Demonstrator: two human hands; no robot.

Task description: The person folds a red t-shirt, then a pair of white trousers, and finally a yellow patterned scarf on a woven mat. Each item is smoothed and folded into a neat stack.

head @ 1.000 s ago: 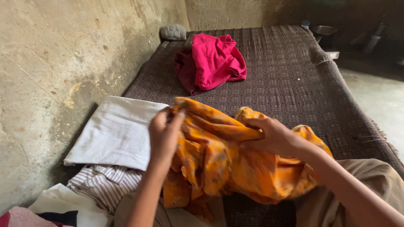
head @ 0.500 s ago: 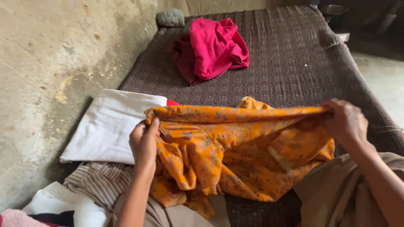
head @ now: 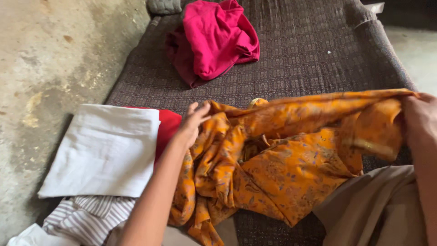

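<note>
Honestly the orange printed cloth (head: 282,159) is stretched across the person's lap over the woven bed (head: 309,59), right hand (head: 421,120) pinching its top edge; left hand (head: 193,120) has loose, half-open fingers at the other corner, so that corner could slip and flop onto the folded white cloth (head: 102,150) beside it

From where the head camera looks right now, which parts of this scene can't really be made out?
- Red cloth: mostly hidden under the folded white cloth.
- Right hand: cut off by the right edge, so its grip on the orange cloth is only partly shown.
- Grey item at the bed's far end: cut by the top edge, kind unclear.
- Striped cloth: partly covered by the white cloth and the left arm.
- Left hand: its fingertips' hold is unclear.
</note>
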